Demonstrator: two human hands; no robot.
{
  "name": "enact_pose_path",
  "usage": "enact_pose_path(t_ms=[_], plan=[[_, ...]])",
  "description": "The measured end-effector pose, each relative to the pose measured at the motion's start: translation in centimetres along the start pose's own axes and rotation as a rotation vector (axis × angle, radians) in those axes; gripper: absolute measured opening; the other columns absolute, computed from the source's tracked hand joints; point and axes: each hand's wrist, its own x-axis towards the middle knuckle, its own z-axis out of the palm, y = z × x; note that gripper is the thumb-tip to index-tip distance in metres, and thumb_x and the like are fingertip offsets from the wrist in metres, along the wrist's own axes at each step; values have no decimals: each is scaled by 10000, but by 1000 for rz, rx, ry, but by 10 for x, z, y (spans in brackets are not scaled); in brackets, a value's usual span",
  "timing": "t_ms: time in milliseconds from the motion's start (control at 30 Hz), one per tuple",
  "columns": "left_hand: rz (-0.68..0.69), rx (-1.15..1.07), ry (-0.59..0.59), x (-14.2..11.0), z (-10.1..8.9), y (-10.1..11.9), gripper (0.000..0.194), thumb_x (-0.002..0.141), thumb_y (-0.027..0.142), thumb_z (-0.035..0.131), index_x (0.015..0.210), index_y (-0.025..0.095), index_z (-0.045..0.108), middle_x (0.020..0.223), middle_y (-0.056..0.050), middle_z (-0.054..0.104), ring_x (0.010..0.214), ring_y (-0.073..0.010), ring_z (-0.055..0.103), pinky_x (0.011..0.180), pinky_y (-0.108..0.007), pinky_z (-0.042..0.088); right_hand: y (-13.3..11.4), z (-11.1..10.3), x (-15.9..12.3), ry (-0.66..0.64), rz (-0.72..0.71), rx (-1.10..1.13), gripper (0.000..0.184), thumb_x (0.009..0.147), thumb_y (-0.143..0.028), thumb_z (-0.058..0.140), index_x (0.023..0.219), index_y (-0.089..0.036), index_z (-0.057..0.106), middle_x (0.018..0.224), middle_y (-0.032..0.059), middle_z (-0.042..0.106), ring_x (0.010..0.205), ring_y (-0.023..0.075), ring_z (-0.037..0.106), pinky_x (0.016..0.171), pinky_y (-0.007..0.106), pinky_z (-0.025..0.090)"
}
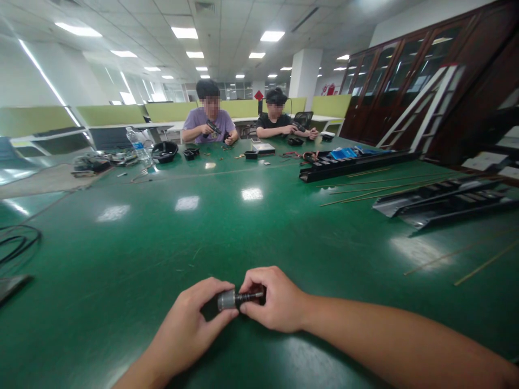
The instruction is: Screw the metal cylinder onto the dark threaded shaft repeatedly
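Low over the green table, my left hand (188, 319) closes its thumb and fingers around the grey end of a small cylindrical metal part with a dark ribbed shaft (227, 300). The part lies on its side, its thinner shaft pointing right. My right hand (278, 300) is curled around that shaft end, thumb and fingertips touching it near the middle. The tip shows between the right fingers, beside something black that I cannot make out. Its exact kind is unclear.
Two people sit across the green table (227, 232), holding dark tools. Black metal channels (438, 202) and thin rods (365, 193) lie at the right. A water bottle (138, 143) and black bowl (164, 151) stand far left; a black cable (20, 240) lies nearer.
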Motion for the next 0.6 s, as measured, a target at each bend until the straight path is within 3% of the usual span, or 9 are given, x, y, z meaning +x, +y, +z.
enact_pose_path(t_ms=[600], plan=[[73, 48, 15, 0, 2, -6, 235, 877, 352, 670, 1098, 274, 658, 995, -23, 697, 922, -182, 646, 838, -306, 509, -1, 1, -1, -36, 60, 94, 119, 686, -199, 710, 746, -167, 612, 616, -49, 553, 553, 87, 484, 531, 198, 349]])
